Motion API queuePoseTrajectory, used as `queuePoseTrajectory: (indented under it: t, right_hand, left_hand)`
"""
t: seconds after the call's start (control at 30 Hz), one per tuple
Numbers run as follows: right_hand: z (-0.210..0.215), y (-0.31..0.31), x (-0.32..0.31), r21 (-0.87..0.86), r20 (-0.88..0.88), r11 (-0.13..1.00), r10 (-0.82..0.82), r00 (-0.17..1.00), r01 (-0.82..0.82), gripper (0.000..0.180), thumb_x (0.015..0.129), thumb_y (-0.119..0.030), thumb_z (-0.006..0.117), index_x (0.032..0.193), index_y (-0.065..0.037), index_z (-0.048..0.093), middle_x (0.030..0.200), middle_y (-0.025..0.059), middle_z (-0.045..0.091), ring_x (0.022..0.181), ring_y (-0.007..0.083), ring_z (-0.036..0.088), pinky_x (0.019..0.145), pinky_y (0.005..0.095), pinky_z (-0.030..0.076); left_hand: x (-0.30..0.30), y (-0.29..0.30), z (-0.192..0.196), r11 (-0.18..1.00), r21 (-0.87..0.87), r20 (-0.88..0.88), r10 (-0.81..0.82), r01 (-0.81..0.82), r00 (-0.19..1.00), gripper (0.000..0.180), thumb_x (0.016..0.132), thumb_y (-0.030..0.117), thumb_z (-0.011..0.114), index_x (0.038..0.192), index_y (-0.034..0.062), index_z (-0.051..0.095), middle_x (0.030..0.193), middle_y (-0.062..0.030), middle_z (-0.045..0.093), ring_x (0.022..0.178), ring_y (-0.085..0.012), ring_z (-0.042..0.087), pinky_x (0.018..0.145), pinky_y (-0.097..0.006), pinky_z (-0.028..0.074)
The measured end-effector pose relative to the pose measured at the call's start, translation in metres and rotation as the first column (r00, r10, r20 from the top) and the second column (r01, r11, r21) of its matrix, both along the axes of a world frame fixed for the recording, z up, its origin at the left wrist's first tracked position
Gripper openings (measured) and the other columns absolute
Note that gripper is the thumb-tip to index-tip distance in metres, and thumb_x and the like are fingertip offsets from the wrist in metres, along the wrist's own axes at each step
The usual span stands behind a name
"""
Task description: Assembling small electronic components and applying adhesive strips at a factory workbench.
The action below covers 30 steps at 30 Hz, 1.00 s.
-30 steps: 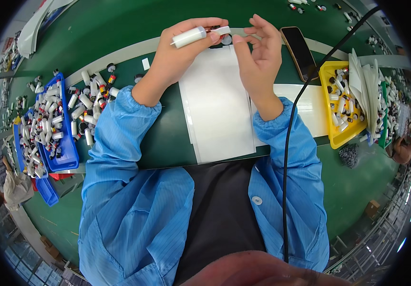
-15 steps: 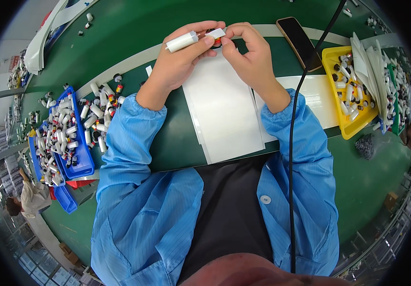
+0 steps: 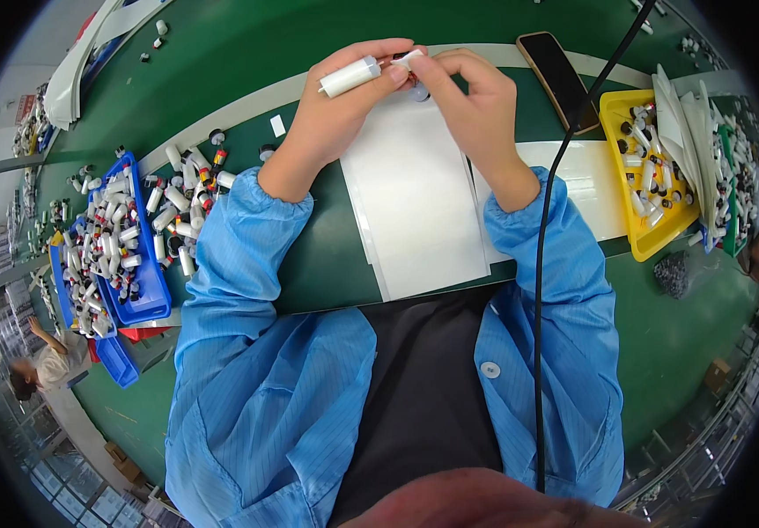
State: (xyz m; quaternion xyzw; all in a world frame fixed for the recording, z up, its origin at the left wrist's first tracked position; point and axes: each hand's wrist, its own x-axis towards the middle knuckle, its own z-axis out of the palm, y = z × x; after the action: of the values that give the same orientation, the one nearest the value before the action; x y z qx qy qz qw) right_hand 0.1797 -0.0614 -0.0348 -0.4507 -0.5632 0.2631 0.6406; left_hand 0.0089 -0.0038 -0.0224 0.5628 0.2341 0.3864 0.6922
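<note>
Above the far end of the white sheets (image 3: 419, 194), my two hands meet. My left hand (image 3: 335, 114) is closed around a white cylinder (image 3: 350, 77) with a greyish end cap and a small tip pointing left. Dark and reddish parts lie beyond the cap, mostly covered by fingers. My right hand (image 3: 476, 97) pinches at a small white label (image 3: 408, 61) next to those parts, thumb and index finger together. A round, clear-looking piece (image 3: 420, 91) shows just below the fingertips; what it belongs to is unclear.
To the left, blue trays (image 3: 146, 295) hold many similar white cylinders, with a loose pile (image 3: 181, 207) beside them. A small white slip (image 3: 277, 125) lies on the green table. A phone (image 3: 557, 81), a yellow tray (image 3: 652, 233) and a hanging black cable (image 3: 548, 202) are on the right.
My right hand has shifted slightly right, its fingers now closer together on the label, which looks more bent. The left hand has moved a little right with the white cylinder.
</note>
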Motion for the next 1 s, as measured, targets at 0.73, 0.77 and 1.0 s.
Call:
queuePoseTrajectory:
  t: [0.73, 0.77, 1.0]
  right_hand:
    - [-0.013, -0.01, -0.034, -0.028, 0.736, 0.996, 0.08, 0.672, -0.089, 0.033, 0.089, -0.011, 0.062, 0.121, -0.001, 0.063, 0.091, 0.0122, 0.065, 0.072, 0.0304, 0.067, 0.064, 0.0388, 0.055]
    - [-0.012, -0.007, -0.036, -0.086, 0.787, 0.993, 0.114, 0.607, -0.076, 0.038, 0.086, -0.008, 0.061, 0.123, -0.001, 0.062, 0.097, 0.0128, 0.064, 0.074, 0.0313, 0.068, 0.065, 0.0411, 0.056]
    - [-0.023, 0.013, -0.04, -0.094, 0.836, 0.995, 0.085, 0.543, -0.01, 0.013, 0.081, -0.007, 0.062, 0.094, -0.006, 0.063, 0.084, 0.0088, 0.063, 0.063, 0.0263, 0.067, 0.055, 0.0393, 0.053]
  left_hand:
    - [-0.179, 0.153, 0.045, 0.818, 0.57, -0.768, 0.498, 0.074, 0.404, 0.047, 0.09, 0.019, 0.071, 0.132, 0.0016, 0.062, 0.113, -0.02, 0.072, 0.101, -0.0247, 0.072, 0.092, -0.031, 0.054]
    - [-0.191, 0.166, 0.045, 0.812, 0.552, -0.828, 0.51, 0.188, 0.232, 0.048, 0.087, 0.021, 0.073, 0.13, -0.0004, 0.063, 0.111, -0.0212, 0.072, 0.099, -0.0256, 0.073, 0.09, -0.033, 0.055]
    - [-0.127, 0.218, 0.019, 0.658, 0.674, -0.737, 0.632, 0.336, 0.242, 0.06, 0.084, 0.037, 0.071, 0.132, 0.0017, 0.061, 0.128, -0.0245, 0.064, 0.119, -0.0387, 0.061, 0.103, -0.042, 0.048]
